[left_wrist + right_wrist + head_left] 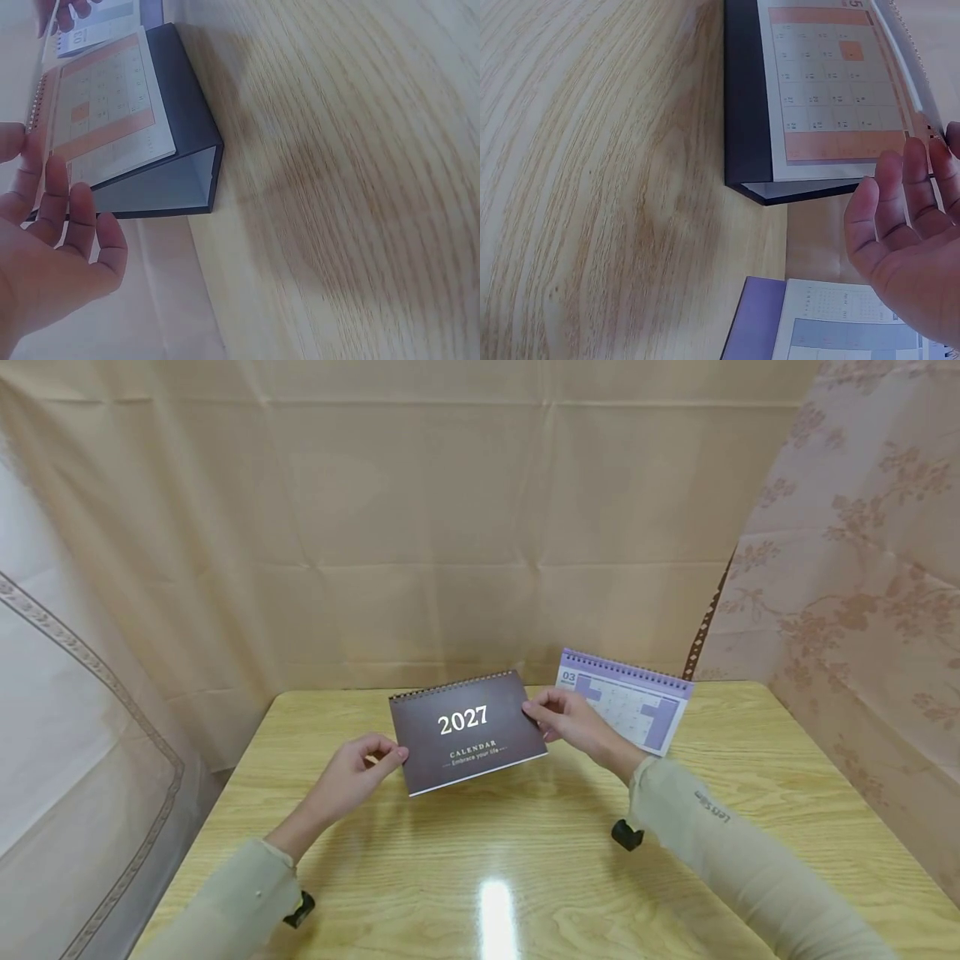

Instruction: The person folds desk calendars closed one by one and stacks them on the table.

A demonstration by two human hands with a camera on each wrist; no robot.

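Observation:
A dark brown spiral-bound desk calendar (pixel 471 733) marked 2027 is near the back of the table in the head view. My left hand (pixel 352 777) pinches the left edge of its cover between thumb and forefinger, and my right hand (pixel 573 722) pinches the right edge. The wrist views look in below the raised cover, which shows almost edge-on. An orange-and-white month page (pixel 105 101) lies against the dark stand (pixel 746 90) there, marked 5 in the right wrist view. The other fingers of both hands spread loosely beside the page.
A purple desk calendar (pixel 630 710), showing month 03, stands behind my right forearm on the wood-grain table (pixel 420 860). A beige cloth (pixel 412 527) hangs along the table's back edge, with a floral curtain (pixel 870 568) at the right and a pale one (pixel 75 718) at the left.

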